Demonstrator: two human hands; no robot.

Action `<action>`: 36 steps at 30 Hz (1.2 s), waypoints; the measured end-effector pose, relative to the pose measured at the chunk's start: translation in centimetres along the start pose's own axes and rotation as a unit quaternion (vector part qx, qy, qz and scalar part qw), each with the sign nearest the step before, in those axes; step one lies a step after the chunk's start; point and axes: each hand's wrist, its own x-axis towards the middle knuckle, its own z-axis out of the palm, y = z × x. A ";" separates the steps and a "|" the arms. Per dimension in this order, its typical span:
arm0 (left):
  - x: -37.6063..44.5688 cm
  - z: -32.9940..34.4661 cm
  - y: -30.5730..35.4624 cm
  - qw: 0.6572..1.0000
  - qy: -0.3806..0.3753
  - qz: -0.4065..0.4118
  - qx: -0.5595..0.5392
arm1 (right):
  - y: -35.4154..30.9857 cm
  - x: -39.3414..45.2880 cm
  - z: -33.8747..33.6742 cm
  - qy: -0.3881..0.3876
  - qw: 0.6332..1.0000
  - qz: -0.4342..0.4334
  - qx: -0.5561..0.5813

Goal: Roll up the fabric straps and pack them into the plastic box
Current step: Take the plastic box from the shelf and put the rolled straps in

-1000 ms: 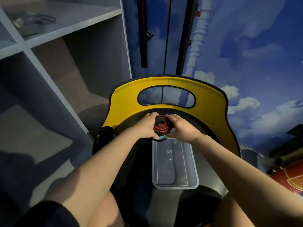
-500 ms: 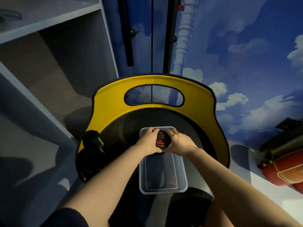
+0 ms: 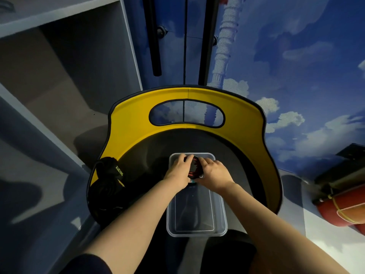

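While both hands are closed round one rolled strap, the packing looks barely begun. From the head view, the left hand and right hand pinch the black-and-red coil between them, fingers curled on either side, holding it on edge at the far end of the box. Whether the roll already touches the box floor I cannot tell; the hands hide its underside. The rest of the clear box, toward its near end, shows nothing packed yet. The box sits on the dark seat of a yellow-backed chair. At the seat's left edge lies a black bundle with lettering, which may be more straps waiting to be rolled, though I can't be sure. So, by my reckoning: one roll going in, release still to come, then the remainder.
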 end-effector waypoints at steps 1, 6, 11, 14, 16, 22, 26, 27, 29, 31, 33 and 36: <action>-0.1 -0.1 -0.1 1.000 0.001 0.001 0.008 | -0.1 0.0 0.0 -0.004 1.000 0.001 0.004; -1.2 -1.1 -1.1 0.998 0.026 0.029 0.054 | -0.3 -1.0 -0.9 -0.015 1.000 0.001 0.027; -3.6 -2.8 -3.0 0.995 0.033 0.044 0.078 | -1.0 -2.1 -2.4 0.011 0.999 -0.029 0.015; -5.5 -3.8 -4.9 0.995 0.035 0.033 0.084 | -2.7 -2.5 -3.4 0.020 0.998 -0.049 0.023; -7.0 -4.7 -6.5 0.995 0.034 0.020 0.089 | -4.3 -2.7 -3.9 0.017 0.997 -0.067 0.030; -11.5 -7.1 -12.8 0.996 0.029 -0.050 0.067 | -10.5 -2.7 -3.6 -0.022 0.991 -0.123 0.052; -13.9 -7.9 -16.9 0.993 0.050 -0.109 0.012 | -14.5 -2.3 -2.1 -0.077 0.985 -0.139 0.073; -14.3 -7.9 -17.8 0.991 0.053 -0.122 0.003 | -15.4 -2.2 -1.6 -0.093 0.983 -0.138 0.079; -14.9 -7.7 -19.0 0.990 0.046 -0.136 -0.004 | -17.0 -1.9 -0.6 -0.120 0.980 -0.132 0.093; -15.2 -7.4 -19.7 0.991 0.023 -0.134 0.003 | -18.4 -1.6 0.4 -0.141 0.977 -0.123 0.104; -15.3 -7.1 -19.9 0.991 -0.008 -0.130 0.021 | -19.8 -1.0 1.3 -0.154 0.974 -0.115 0.116; -14.8 -6.7 -20.2 0.987 -0.031 -0.129 0.093 | -21.4 0.0 2.4 -0.159 0.971 -0.101 0.150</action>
